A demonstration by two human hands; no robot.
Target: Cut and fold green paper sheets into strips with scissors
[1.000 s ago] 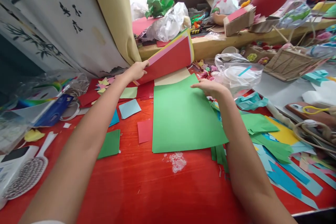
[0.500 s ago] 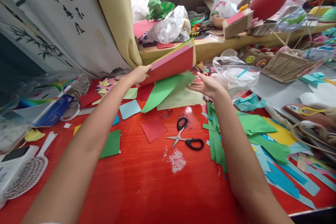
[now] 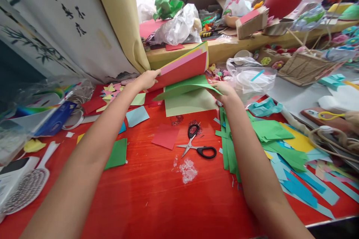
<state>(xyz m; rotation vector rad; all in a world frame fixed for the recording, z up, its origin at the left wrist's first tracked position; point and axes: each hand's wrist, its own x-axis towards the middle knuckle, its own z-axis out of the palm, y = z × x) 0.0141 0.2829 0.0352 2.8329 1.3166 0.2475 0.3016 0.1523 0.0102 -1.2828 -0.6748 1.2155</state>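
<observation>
My left hand (image 3: 148, 80) is closed on the left edge of a stack of coloured paper sheets (image 3: 185, 69), red in front with pink and yellow behind, and holds it tilted up. My right hand (image 3: 223, 90) grips the right corner of a green paper sheet (image 3: 185, 86), which bows upward below the stack. Under the green sheet lies a pale green sheet (image 3: 190, 104) on the red table. Nearer to me rest black-handled scissors (image 3: 196, 143) with spread blades, and a red paper square (image 3: 166, 136).
Green paper strips (image 3: 229, 145) and blue strips (image 3: 303, 190) lie at the right. A light blue square (image 3: 137, 116), a dark green square (image 3: 117, 154) and a hairbrush (image 3: 26, 188) are on the left. A crowded ledge (image 3: 218, 49) runs behind, near a plastic bag (image 3: 249, 78).
My right hand, earlier open beside the green sheet, has taken hold of its right corner. The sheet's drooping left part has risen, showing more of the pale green sheet.
</observation>
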